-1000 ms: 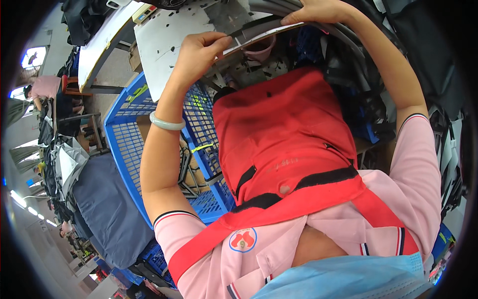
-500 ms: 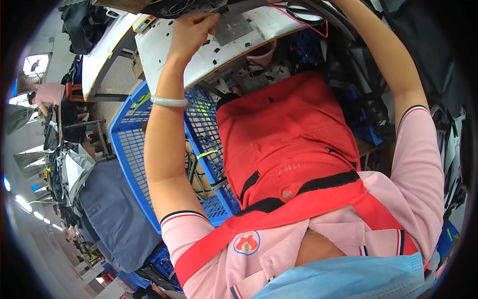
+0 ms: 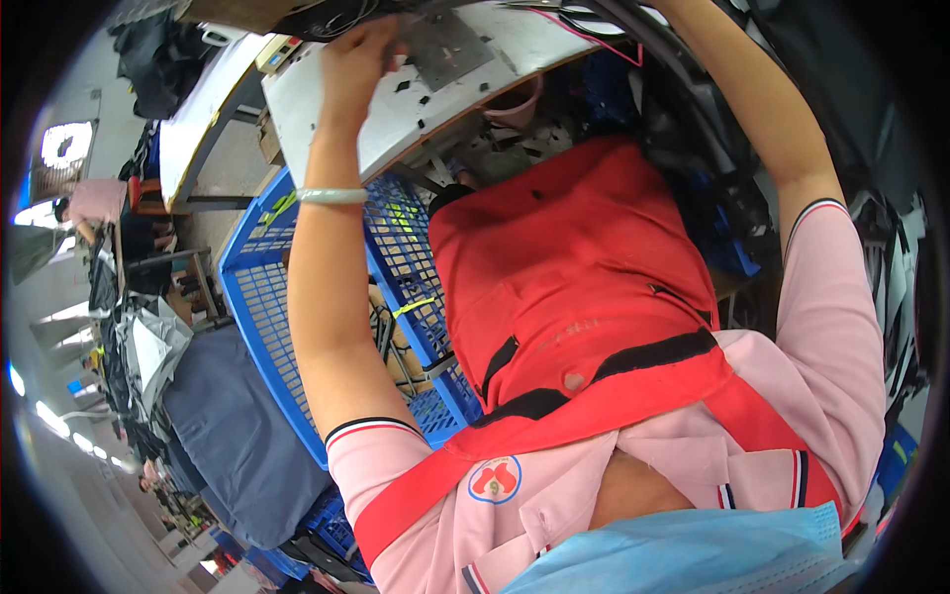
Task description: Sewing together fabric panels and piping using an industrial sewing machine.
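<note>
My left hand [image 3: 358, 61] is raised over the white tabletop [image 3: 297, 104], smeared by motion, with its fingers curled closed. Whatever sits between the fingertips, if anything, cannot be made out. A pale bangle [image 3: 332, 196] circles that wrist. Just right of the hand lies a grey metal plate [image 3: 450, 59] set in the tabletop, and small black pieces [image 3: 423, 124] are scattered around it. My right forearm [image 3: 737, 74] reaches up past the top edge, so the right hand is out of the picture.
A blue plastic basket [image 3: 259, 297] stands below the table by my left arm. Under the table is a pink bucket [image 3: 515, 107]. A red apron [image 3: 574, 247] covers my lap. Dark fabric [image 3: 247, 426] is piled at the left; another person [image 3: 97, 203] works farther off.
My left hand has shifted a little to the left, away from the metal plate, its fingers still curled. The right fingertips, just visible at the top edge before, are out of view.
</note>
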Action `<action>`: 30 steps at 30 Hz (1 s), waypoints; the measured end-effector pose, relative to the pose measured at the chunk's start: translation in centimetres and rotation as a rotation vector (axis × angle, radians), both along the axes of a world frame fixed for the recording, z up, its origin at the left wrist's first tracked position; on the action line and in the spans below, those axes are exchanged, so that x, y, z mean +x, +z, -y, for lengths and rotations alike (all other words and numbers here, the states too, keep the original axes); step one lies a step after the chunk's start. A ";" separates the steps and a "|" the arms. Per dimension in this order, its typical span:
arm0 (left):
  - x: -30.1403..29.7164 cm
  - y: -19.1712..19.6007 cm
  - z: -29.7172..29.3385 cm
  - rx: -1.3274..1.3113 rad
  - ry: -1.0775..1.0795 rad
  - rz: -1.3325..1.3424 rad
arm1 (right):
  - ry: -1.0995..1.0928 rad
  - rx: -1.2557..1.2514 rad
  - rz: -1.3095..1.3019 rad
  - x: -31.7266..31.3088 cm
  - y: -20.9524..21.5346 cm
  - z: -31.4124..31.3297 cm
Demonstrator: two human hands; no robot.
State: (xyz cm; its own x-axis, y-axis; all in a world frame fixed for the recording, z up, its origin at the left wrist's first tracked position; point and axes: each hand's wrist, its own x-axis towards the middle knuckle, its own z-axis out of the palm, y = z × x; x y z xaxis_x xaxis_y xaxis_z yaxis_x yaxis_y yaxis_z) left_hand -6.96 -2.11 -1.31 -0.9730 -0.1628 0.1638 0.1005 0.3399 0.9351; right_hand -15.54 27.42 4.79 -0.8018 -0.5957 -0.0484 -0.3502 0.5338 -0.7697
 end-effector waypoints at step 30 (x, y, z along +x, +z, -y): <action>4.8 -10.0 4.9 -0.875 0.435 -0.116 | 0.096 0.428 0.286 26.5 -18.4 -21.0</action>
State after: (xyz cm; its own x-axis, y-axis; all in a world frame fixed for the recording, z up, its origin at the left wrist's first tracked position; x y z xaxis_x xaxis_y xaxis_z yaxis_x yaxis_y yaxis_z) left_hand -2.17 -6.99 -11.33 -0.8271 -0.2790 0.4879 -0.1223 0.9366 0.3284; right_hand 10.91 48.42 -13.58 -0.6636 -0.5449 -0.5126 -0.2212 0.7975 -0.5613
